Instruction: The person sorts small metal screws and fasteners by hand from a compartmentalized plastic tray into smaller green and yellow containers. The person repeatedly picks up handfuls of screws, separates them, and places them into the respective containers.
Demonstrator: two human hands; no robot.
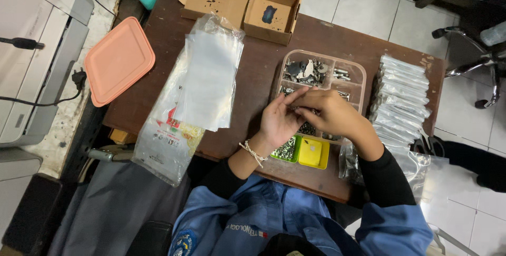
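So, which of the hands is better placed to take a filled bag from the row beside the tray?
Probably the right hand. The row of bags lies just to its right, beside the tray. The left hand is on the far side and would have to cross over the right.

Both forearms reach forward over the tabletop [158, 40], dark sleeves pushed up from the wrists. Left hand [279, 119] and right hand [329, 109] meet at the tabletop's middle, fingers curled inward, fingertips touching. Left wrist wears a pale corded band. Possibly pinching something small between them; too hidden to tell.
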